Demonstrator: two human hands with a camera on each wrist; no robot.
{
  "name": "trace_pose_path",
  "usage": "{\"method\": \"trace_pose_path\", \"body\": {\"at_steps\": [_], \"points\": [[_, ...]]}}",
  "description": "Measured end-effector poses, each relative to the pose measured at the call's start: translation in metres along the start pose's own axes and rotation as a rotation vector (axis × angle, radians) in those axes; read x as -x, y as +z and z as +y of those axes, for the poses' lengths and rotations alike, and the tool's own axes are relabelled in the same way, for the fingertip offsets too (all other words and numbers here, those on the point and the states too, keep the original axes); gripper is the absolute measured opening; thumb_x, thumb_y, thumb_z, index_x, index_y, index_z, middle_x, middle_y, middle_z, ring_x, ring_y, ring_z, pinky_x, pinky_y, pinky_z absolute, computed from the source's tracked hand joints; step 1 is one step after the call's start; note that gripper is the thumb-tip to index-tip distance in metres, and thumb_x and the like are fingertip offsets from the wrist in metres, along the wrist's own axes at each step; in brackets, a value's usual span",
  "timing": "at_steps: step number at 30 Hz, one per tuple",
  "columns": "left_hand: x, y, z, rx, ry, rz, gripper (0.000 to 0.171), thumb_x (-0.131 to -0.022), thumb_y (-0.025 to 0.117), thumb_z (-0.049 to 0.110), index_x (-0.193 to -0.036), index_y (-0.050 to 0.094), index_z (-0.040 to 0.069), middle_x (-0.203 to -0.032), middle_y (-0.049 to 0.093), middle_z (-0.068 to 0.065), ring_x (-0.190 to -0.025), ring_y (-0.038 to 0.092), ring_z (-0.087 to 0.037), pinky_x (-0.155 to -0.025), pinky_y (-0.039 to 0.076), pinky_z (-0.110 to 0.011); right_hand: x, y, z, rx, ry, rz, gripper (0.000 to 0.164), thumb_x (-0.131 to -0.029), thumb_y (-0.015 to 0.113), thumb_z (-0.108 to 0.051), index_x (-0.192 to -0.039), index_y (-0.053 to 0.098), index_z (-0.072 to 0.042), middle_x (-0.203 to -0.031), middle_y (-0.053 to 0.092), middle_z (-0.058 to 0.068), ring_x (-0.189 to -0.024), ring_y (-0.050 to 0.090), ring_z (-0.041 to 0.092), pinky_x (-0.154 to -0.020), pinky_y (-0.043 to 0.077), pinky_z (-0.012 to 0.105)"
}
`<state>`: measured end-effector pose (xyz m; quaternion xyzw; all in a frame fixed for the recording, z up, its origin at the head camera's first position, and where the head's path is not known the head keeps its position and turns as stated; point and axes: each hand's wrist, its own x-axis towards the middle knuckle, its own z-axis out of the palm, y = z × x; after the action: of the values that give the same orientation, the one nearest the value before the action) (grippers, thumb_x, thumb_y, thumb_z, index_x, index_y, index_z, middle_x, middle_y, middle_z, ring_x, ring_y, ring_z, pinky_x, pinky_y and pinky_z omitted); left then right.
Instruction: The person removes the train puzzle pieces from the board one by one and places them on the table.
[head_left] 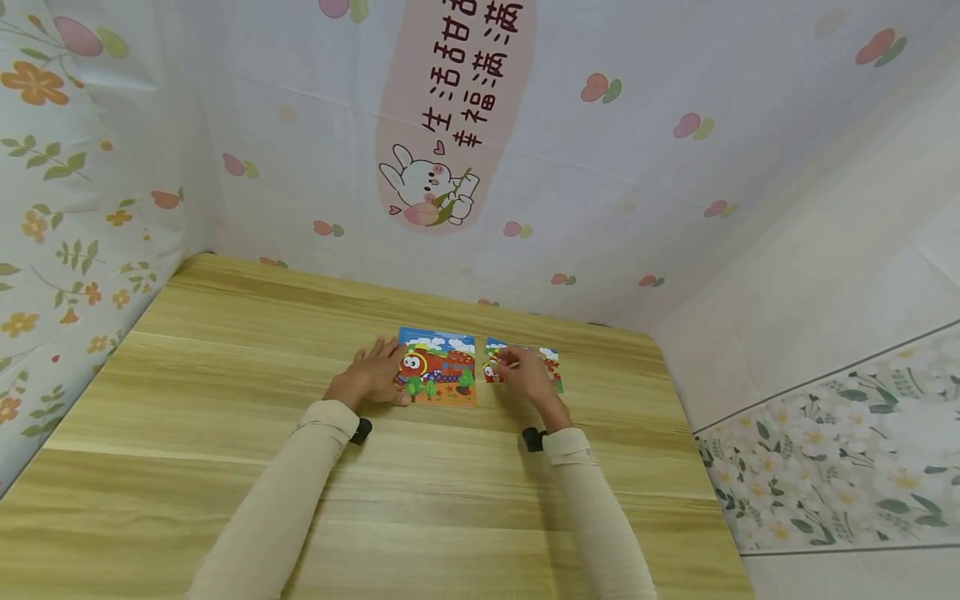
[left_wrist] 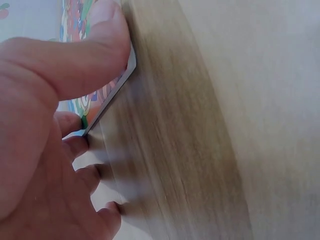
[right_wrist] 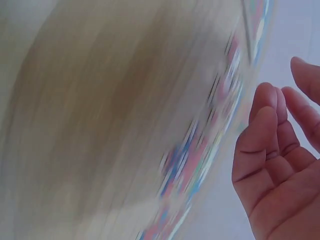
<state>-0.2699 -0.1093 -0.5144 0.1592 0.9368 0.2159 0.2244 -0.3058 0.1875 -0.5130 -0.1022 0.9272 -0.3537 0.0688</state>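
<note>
A square picture board with a cartoon train lies flat on the wooden table. My left hand rests along its left edge. The left wrist view shows the thumb over the board's rim near a corner, with the other fingertips spread beside the edge. To the right lie colourful picture pieces in a small group, partly covered by my right hand. In the right wrist view the pieces are blurred. Above them, the right thumb and a fingertip come together with nothing visible between them; the other fingers are loosely bent.
The wooden table reaches back to a printed cloth with fruit and a rabbit. A floral curtain hangs at the left, and a tiled wall stands at the right. Both wrists wear small black cameras.
</note>
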Motion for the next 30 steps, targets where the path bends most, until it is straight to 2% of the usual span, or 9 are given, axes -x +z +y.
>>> {"method": "trace_pose_path", "body": {"at_steps": [5, 10, 18, 23, 27, 30], "points": [[-0.001, 0.000, 0.003, 0.006, -0.023, -0.004, 0.098, -0.092, 0.071, 0.036, -0.158, 0.010, -0.001, -0.164, 0.000, -0.024, -0.151, -0.004, -0.045, -0.118, 0.005, -0.065, -0.004, 0.022, -0.024, 0.030, -0.040, -0.090, 0.021, -0.097, 0.064, -0.012, -0.114, 0.069, -0.002, -0.100, 0.068, 0.011, -0.091, 0.067, 0.027, -0.076, 0.056, 0.036], [0.000, 0.000, 0.006, 0.013, -0.040, -0.012, 0.098, -0.091, 0.071, 0.035, -0.158, 0.009, -0.001, -0.165, -0.001, -0.024, -0.151, -0.005, -0.044, -0.119, 0.004, -0.064, -0.009, 0.042, -0.051, 0.099, -0.115, -0.186, 0.025, -0.099, 0.062, -0.014, -0.120, 0.069, -0.003, -0.110, 0.070, 0.012, -0.102, 0.067, 0.027, -0.085, 0.056, 0.040], [-0.001, 0.002, 0.004, 0.032, -0.042, 0.011, 0.098, -0.090, 0.073, 0.034, -0.158, 0.012, -0.001, -0.165, 0.002, -0.024, -0.151, -0.004, -0.044, -0.118, 0.005, -0.065, -0.013, 0.068, -0.077, 0.196, -0.189, -0.293, 0.025, -0.099, 0.061, -0.013, -0.120, 0.071, -0.006, -0.113, 0.071, 0.010, -0.102, 0.067, 0.024, -0.087, 0.055, 0.038], [-0.002, 0.003, 0.003, 0.037, -0.044, 0.014, 0.099, -0.090, 0.074, 0.034, -0.158, 0.012, -0.001, -0.165, 0.002, -0.024, -0.151, -0.004, -0.044, -0.118, 0.005, -0.064, -0.013, 0.077, -0.081, 0.262, -0.215, -0.311, 0.023, -0.099, 0.061, -0.011, -0.118, 0.072, -0.006, -0.113, 0.072, 0.010, -0.103, 0.069, 0.024, -0.087, 0.056, 0.037], [-0.003, 0.003, 0.003, 0.037, -0.052, 0.017, 0.100, -0.089, 0.075, 0.035, -0.158, 0.011, -0.001, -0.165, 0.001, -0.023, -0.151, -0.004, -0.043, -0.118, 0.005, -0.064, -0.014, 0.080, -0.084, 0.290, -0.224, -0.303, 0.021, -0.098, 0.061, -0.011, -0.114, 0.073, -0.005, -0.109, 0.073, 0.010, -0.098, 0.070, 0.024, -0.084, 0.056, 0.037], [-0.003, 0.002, 0.004, 0.037, -0.053, 0.011, 0.100, -0.089, 0.074, 0.035, -0.158, 0.011, -0.001, -0.165, 0.001, -0.023, -0.152, -0.005, -0.042, -0.118, 0.004, -0.064, -0.016, 0.082, -0.084, 0.306, -0.209, -0.302, 0.018, -0.098, 0.061, -0.013, -0.110, 0.074, -0.006, -0.104, 0.073, 0.008, -0.092, 0.069, 0.020, -0.079, 0.055, 0.032]]}}
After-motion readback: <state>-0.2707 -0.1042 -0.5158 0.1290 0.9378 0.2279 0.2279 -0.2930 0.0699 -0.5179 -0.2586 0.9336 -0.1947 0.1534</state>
